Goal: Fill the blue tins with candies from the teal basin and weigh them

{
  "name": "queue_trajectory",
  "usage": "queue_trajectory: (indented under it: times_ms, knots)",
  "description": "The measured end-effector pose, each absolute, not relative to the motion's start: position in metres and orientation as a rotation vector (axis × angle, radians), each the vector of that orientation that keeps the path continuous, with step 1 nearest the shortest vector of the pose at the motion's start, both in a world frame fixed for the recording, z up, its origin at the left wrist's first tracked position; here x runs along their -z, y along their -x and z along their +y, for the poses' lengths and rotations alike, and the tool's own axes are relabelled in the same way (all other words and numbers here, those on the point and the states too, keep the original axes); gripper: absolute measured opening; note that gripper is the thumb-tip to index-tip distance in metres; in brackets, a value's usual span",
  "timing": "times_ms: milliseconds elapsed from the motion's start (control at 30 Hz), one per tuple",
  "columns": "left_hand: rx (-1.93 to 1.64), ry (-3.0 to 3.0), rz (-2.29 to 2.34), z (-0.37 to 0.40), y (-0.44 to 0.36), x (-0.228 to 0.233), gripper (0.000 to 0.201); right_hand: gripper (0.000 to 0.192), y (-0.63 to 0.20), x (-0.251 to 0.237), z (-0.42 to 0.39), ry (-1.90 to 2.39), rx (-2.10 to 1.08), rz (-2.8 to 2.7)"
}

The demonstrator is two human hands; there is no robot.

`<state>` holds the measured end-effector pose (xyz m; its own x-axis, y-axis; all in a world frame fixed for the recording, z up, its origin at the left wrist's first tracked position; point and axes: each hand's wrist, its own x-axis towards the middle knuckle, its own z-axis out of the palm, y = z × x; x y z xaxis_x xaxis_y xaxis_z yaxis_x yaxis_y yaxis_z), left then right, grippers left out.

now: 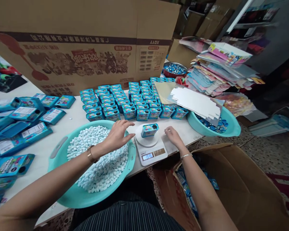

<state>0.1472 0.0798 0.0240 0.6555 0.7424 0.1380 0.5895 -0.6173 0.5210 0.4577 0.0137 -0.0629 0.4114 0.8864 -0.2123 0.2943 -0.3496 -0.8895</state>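
Note:
A small blue candy box (150, 130) stands on the round white plate of a digital scale (152, 156), whose display seems to read 15.15. To the left of the scale my left hand (119, 134) is open, thumb and fingers apart. It is over the right side of a turquoise basin (62, 179) heaped with small pale mints (98, 160), and nothing is in it. My right hand (173, 137) rests to the right of the scale, apart from the box. Its fingers are curled in, and no object shows in them.
Rows of blue boxes (110, 102) stand behind the scale, before a large cardboard carton (86, 51). More blue cartons (26, 125) are piled left. A turquoise tub (231, 123) of tins, partly under white card sheets (195, 102), stands right. An open cardboard box (238, 183) is below.

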Motion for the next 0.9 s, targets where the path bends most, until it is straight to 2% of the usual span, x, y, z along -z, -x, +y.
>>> queue_trajectory:
  times_ms: [200,267,433,700,900]
  knots:
    - [-0.473,-2.428,0.993,0.083,-0.169,-0.020,0.040,0.016,-0.444,0.018,0.026,0.994,-1.090,-0.230]
    - [-0.431,-2.438,0.999,0.085,-0.186,-0.019,0.046,0.014,-0.428,0.004,0.035,0.868,-1.075,-0.081]
    - [-0.282,-2.513,1.012,0.087,-0.224,-0.019,0.064,0.016,-0.388,-0.009,0.053,0.851,-0.977,-0.126]
    - [-0.199,-2.545,1.065,0.091,-0.246,-0.009,0.048,0.016,-0.360,-0.004,0.063,0.970,-0.757,-0.350]
    - [-0.191,-2.542,1.062,0.090,-0.249,-0.008,0.046,0.012,-0.357,-0.007,0.063,0.952,-0.739,-0.333]
